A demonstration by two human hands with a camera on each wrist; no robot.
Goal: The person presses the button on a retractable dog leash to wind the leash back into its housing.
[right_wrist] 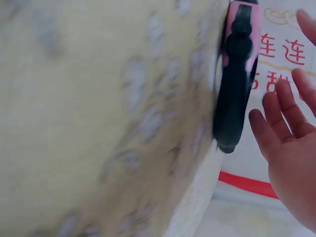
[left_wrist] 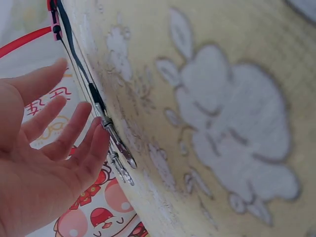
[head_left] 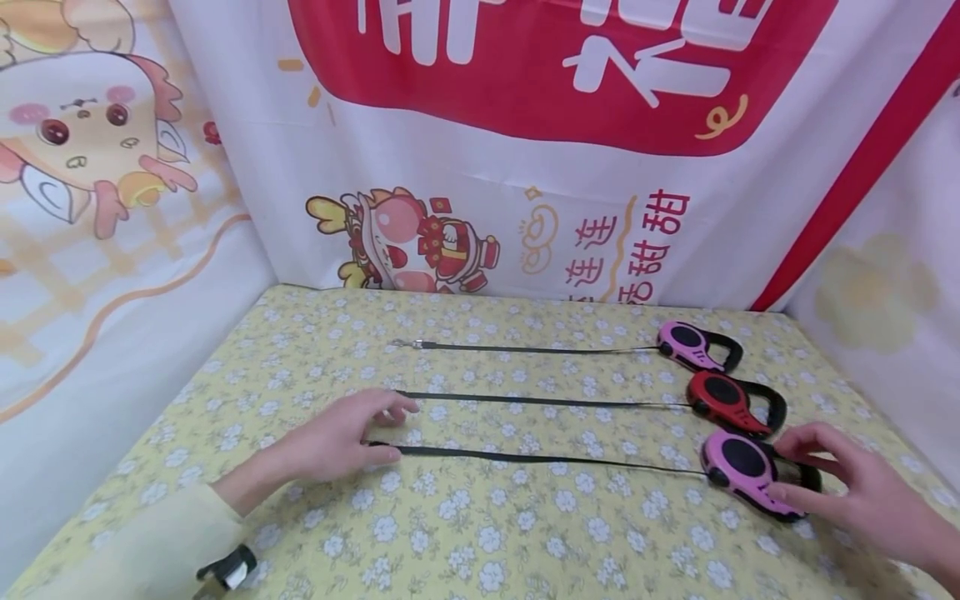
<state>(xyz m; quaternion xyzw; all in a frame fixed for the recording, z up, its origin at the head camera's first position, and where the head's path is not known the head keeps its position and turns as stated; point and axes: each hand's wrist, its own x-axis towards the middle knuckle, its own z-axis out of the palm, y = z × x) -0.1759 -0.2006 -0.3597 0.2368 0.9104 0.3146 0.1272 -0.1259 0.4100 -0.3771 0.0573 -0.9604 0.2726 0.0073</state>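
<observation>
Three retractable dog leashes lie side by side with cords drawn out leftward: a near pink leash [head_left: 738, 460], a red leash [head_left: 723, 397] in the middle and a far pink leash [head_left: 686, 337]. My left hand [head_left: 337, 437] hovers at the left end of the near leash's strap [head_left: 495, 456], fingers loosely bent. In the left wrist view its fingertips are beside a metal clip [left_wrist: 112, 132]; contact cannot be told. At the near pink leash's black handle [right_wrist: 232, 101], my right hand [head_left: 858, 492] has its fingers spread and grips nothing.
A yellow flowered cloth [head_left: 480, 533] covers the table. Printed white curtains [head_left: 465, 167] rise behind it and at both sides. The far leash's metal clip [head_left: 405, 343] lies at the back. A black band [head_left: 228, 567] circles the left sleeve.
</observation>
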